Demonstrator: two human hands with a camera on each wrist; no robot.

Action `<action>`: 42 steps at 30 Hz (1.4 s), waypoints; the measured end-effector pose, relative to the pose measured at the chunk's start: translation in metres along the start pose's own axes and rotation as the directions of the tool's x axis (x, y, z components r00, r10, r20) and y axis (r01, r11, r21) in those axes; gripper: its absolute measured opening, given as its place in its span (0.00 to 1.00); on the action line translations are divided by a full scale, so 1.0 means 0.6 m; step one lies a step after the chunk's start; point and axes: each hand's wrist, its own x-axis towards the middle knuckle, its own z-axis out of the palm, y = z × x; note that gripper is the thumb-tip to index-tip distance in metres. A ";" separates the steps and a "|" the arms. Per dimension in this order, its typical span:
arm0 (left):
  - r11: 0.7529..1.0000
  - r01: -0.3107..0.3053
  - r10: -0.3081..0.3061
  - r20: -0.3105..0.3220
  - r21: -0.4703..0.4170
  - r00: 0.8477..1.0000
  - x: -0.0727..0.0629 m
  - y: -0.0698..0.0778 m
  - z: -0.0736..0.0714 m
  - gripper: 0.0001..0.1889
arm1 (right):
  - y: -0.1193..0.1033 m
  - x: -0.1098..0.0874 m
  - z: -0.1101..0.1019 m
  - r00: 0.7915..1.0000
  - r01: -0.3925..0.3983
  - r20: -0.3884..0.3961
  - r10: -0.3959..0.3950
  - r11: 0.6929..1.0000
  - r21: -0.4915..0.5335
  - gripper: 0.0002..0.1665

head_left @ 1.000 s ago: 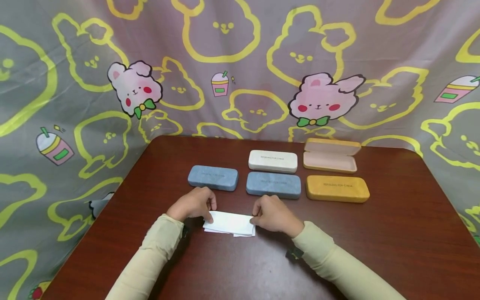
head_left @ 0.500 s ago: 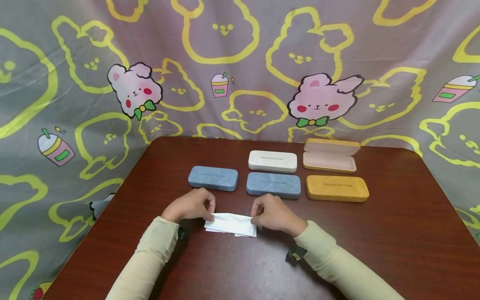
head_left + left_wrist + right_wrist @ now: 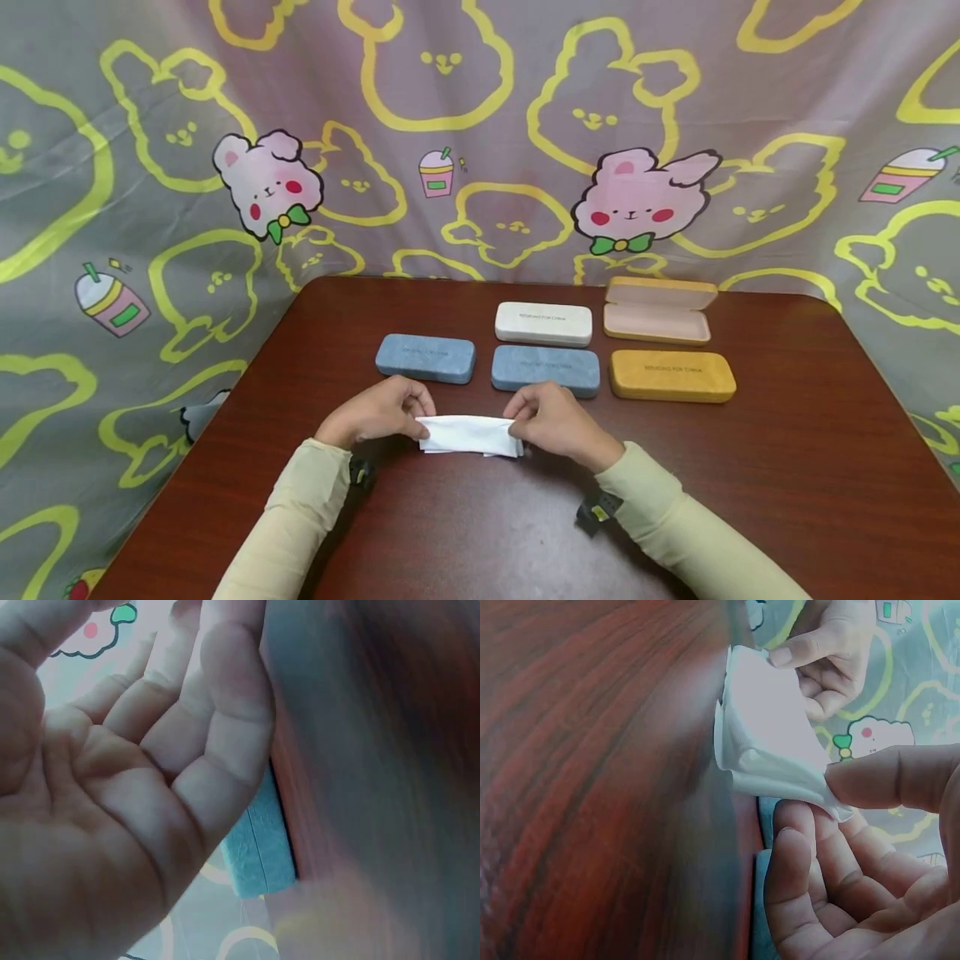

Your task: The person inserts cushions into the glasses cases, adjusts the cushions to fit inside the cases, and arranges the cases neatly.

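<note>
A folded white cloth (image 3: 471, 435), which could also be paper tissue, is stretched between my two hands just above the table. My left hand (image 3: 378, 410) pinches its left end, thumb on the near face. At the right end, my right hand (image 3: 558, 421) pinches the edge between thumb and fingers. The right wrist view shows the loose layers of the cloth (image 3: 769, 724) sagging at the lower edge, with the left hand (image 3: 836, 656) at the far end. In the left wrist view, the left hand (image 3: 142, 780) hides the cloth. Two blue glasses cases (image 3: 425, 358) lie just beyond the hands.
Behind the right blue case is a white glasses case (image 3: 543, 323). A yellow case (image 3: 672, 376) lies shut at the right, and behind it another yellow case (image 3: 657, 323) stands open. A patterned curtain (image 3: 495, 100) hangs along the table's (image 3: 787, 433) back and sides.
Both hands have lifted the white cloth off the table and moved it slightly away and to the right, stretching it between them. The glasses cases have stayed in place.
</note>
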 end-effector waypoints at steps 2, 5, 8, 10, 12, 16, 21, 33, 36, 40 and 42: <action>1.000 0.003 -0.003 -0.008 -0.016 1.000 0.002 0.004 0.003 0.09 | -0.001 -0.003 -0.005 1.000 0.000 -0.006 0.000 1.000 0.013 0.07; 1.000 -0.008 0.007 -0.029 -0.013 1.000 0.004 0.010 0.007 0.08 | -0.002 -0.008 -0.013 1.000 -0.002 -0.017 0.003 0.999 0.049 0.08; 1.000 -0.030 0.030 -0.056 -0.009 0.998 0.006 0.014 0.011 0.06 | -0.002 -0.011 -0.022 0.999 0.001 -0.045 0.002 0.998 0.063 0.08; 0.999 -0.043 0.043 -0.072 -0.011 0.996 0.007 0.018 0.013 0.05 | -0.001 -0.013 -0.028 0.998 0.002 -0.070 0.002 0.998 0.057 0.07; 0.998 -0.062 0.060 -0.082 -0.027 0.995 0.009 0.022 0.015 0.04 | 0.000 -0.015 -0.035 0.995 -0.003 -0.095 0.007 0.999 0.041 0.07; 0.994 -0.085 0.078 -0.092 -0.072 0.993 0.013 0.035 0.017 0.02 | -0.001 -0.018 -0.050 0.992 0.005 -0.128 -0.004 1.000 0.009 0.07; 0.992 -0.084 0.074 -0.114 -0.092 0.991 0.019 0.056 0.024 0.04 | -0.002 -0.025 -0.068 0.990 0.030 -0.134 -0.032 0.999 -0.014 0.08; 0.984 -0.176 0.168 -0.152 -0.040 0.974 0.050 0.110 0.050 0.02 | 0.000 -0.056 -0.118 0.986 0.024 -0.167 -0.029 0.999 -0.029 0.06; 0.981 -0.187 0.178 -0.156 -0.045 0.972 0.061 0.124 0.056 0.03 | 0.000 -0.064 -0.132 0.983 -0.017 -0.182 0.012 1.000 -0.024 0.05; 0.974 -0.217 0.207 -0.154 -0.055 0.966 0.079 0.142 0.065 0.03 | 0.001 -0.073 -0.154 0.981 -0.040 -0.191 0.036 0.999 -0.015 0.04; 0.968 -0.241 0.229 -0.159 -0.063 0.960 0.089 0.151 0.070 0.03 | 0.003 -0.079 -0.167 0.977 -0.044 -0.207 0.040 0.999 -0.015 0.04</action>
